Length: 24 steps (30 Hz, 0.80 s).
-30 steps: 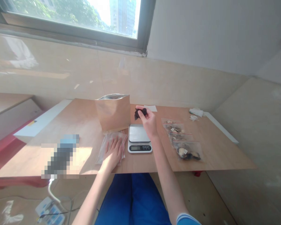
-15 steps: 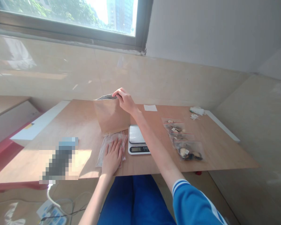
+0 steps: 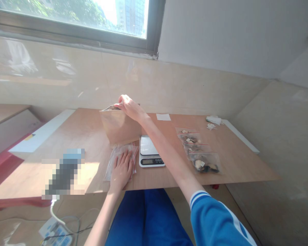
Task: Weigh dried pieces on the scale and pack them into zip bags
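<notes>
My left hand [image 3: 122, 169] lies flat with fingers spread on a stack of clear zip bags [image 3: 109, 167] with red seal lines. My right hand [image 3: 128, 106] reaches across to the top of a standing brown paper bag [image 3: 122, 126], its fingers bent over the bag's mouth and closed at the rim. The fingertips are partly hidden there, and the bag's contents do not show. Beneath my right forearm sits a white digital kitchen scale [image 3: 146, 147] with a metal plate, partly covered by the arm.
Right of the scale lie several filled zip bags [image 3: 205, 163] holding dark and pale dried pieces with small labels. A white paper [image 3: 163, 117] and crumpled tissue [image 3: 214, 120] are farther back. A blurred dark object [image 3: 64, 174] with a white cable lies at left on the wooden table [image 3: 236, 164].
My right hand has shifted slightly left along the paper bag's mouth, and its fingers reach lower at the opening. My left hand stays on the zip bags. The view has moved slightly.
</notes>
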Motion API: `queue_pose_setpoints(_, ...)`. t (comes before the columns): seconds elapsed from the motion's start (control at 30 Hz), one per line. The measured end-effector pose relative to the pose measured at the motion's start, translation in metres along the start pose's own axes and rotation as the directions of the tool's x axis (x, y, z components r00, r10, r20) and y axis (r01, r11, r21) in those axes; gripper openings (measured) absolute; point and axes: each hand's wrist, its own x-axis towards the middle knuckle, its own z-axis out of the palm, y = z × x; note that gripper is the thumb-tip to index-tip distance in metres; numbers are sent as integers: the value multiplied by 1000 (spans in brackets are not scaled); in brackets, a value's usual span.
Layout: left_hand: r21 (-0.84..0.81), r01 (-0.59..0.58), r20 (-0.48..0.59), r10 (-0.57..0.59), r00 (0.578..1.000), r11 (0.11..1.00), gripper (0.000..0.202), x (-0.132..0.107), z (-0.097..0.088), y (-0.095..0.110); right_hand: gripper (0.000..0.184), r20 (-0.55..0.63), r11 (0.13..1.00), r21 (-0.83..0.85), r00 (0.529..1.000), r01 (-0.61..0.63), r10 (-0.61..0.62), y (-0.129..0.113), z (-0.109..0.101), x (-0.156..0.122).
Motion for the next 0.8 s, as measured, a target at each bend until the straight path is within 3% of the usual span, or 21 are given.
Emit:
queue_pose_setpoints(0.17, -48, 49, 15, -49, 999, 998, 48, 2, 2, 0, 17, -288, 1000, 10, 958, -1, 4, -1, 7, -25)
queue_pose_setpoints(0.23, -70, 99, 28, -97, 995, 993, 48, 3, 3, 0, 20, -393, 998, 64, 919, -16, 40, 10, 3, -54)
queue_pose_setpoints(0.3, -89, 116, 25, -114, 993, 989, 47, 4, 4, 0, 26, -421, 995, 88, 903, -56, 88, 31, -7, -96)
queue_pose_setpoints(0.4, -116, 102, 10, -102, 995, 988, 46, 4, 4, -1, 32, -315, 962, 55, 910, -266, 269, 77, -31, -180)
queue_pose_setpoints(0.5, -136, 84, 3, -84, 996, 987, 44, 3, 1, -1, 31, -129, 836, -164, 852, -523, 507, 120, -61, -266)
queue_pose_setpoints(0.57, -138, 92, -12, -94, 995, 986, 42, 2, -2, 0, 27, -101, 794, -208, 820, -572, 564, 137, -80, -309)
queue_pose_setpoints(0.67, -110, 156, -43, -162, 986, 982, 38, 1, -7, 3, 19, -71, 756, -251, 790, -605, 609, 146, -100, -341)
queue_pose_setpoints(0.8, -121, 223, 22, -222, 975, 967, 30, 1, -17, 6, 11, 30, 682, -380, 729, -625, 684, 146, -117, -343)
